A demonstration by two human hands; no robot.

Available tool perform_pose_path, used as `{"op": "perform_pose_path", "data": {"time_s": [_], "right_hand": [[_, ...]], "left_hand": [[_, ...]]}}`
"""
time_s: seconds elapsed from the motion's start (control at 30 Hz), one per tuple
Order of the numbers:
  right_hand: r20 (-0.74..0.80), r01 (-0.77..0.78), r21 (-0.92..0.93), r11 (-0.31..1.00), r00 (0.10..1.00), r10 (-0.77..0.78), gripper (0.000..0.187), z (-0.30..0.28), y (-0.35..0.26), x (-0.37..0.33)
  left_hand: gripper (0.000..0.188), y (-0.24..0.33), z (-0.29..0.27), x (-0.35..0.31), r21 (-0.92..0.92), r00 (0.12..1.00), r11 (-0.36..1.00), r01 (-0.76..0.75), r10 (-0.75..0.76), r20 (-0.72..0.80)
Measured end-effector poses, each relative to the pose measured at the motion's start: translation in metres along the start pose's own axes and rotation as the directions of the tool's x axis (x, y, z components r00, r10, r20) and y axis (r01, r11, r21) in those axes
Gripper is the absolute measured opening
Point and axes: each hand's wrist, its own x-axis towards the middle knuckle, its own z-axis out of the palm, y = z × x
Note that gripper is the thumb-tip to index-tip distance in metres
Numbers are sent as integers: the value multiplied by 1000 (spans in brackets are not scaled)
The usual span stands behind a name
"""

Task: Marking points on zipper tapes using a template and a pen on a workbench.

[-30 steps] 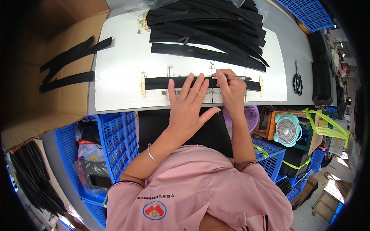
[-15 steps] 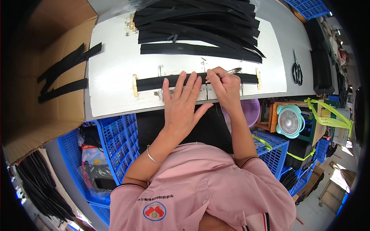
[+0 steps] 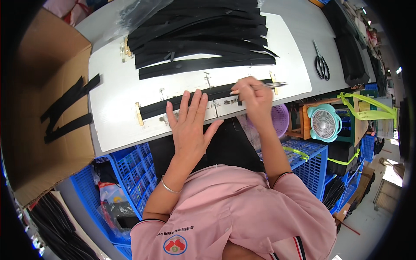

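A black fabric strip lies lengthwise near the front edge of a white board, between two small yellowish end pieces. My left hand rests flat on it, fingers spread, thumb out to the side. Farther right along the strip, my right hand grips a pen whose tip end is down at the strip. Dark marks show on the board around the strip. Behind it lies a big heap of similar black strips, one of them set straight along its front.
At left stands an open cardboard box with black strips hanging over its flap. Scissors lie right of the board. Below the table are blue crates, a purple basket and a turquoise fan.
My right hand and pen have shifted right along the strip, relative to the board. The left hand stays flat on the strip. The whole view has turned and shifted somewhat.
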Motion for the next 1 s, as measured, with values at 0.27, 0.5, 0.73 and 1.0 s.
{"op": "perform_pose_path", "data": {"time_s": [0.27,0.5,0.73,1.0], "right_hand": [[-97,-63,-117,991,994,52,17,-68,30,21],[-50,-60,-132,989,997,54,15,-63,39,20],[-5,25,-215,976,1000,-27,16,-64,45,21],[21,170,-346,923,985,-173,14,-63,41,21]], "left_hand": [[69,4,3,2,24,1000,1000,4,-4,-5],[38,30,23,33,-193,994,981,-21,-1,-109],[18,51,64,76,-297,982,946,-129,82,-168],[15,58,68,81,-255,984,964,-78,33,-178]]}}
